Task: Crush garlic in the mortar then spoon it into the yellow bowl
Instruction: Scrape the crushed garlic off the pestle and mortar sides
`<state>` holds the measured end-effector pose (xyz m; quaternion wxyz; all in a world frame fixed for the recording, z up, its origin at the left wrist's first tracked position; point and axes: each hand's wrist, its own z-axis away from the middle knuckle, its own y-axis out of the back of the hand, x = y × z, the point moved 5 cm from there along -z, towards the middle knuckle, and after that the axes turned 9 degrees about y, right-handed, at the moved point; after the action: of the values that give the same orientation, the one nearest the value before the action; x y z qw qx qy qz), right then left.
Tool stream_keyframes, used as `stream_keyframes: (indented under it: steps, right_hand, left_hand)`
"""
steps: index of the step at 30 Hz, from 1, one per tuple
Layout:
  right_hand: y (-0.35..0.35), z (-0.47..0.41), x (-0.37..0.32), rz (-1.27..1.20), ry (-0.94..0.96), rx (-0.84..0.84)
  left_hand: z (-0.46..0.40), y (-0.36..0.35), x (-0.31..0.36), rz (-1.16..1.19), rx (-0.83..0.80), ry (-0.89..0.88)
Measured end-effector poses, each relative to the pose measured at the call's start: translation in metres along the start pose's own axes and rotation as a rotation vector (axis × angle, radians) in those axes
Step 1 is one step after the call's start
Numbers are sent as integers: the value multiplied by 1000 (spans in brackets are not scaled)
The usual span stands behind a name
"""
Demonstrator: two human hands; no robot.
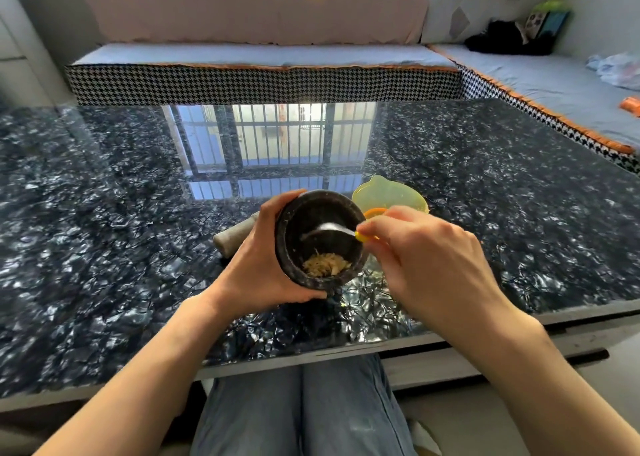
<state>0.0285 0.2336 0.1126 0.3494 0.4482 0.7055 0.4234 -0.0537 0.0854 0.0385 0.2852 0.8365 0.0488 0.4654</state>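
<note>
A left hand (pixel 266 265) grips the tilted stone mortar (pixel 320 239) above the glossy surface (pixel 104 213) while the right hand (pixel 420 258) pinches a spoon (pixel 329 228) inside it. The mortar looks heavy and stiff; the crushed garlic (pixel 325 265) looks wet and clingy. The yellow bowl (pixel 389 194) sits behind, partly hidden; its contents cannot be seen.

Tilted black mortar (pixel 320 239) with crushed garlic (pixel 326 265), beside yellow bowl (pixel 391 194)
</note>
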Motion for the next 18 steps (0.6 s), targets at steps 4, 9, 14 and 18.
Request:
stream_keyframes:
  steps: [4, 9, 14, 18]
  right_hand:
    - [-13, -5, -11, -28, 140, 131]
    - [-12, -1, -3, 76, 261, -60]
    - [-10, -10, -7, 87, 158, 86]
    - [-12, -2, -6, 132, 257, 11]
  left_hand:
    - [0, 5, -1, 7, -36, -38]
    - [0, 5, 0, 15, -55, -49]
    - [-3, 1, 2, -11, -87, -58]
    - [-2, 1, 0, -16, -69, -57]
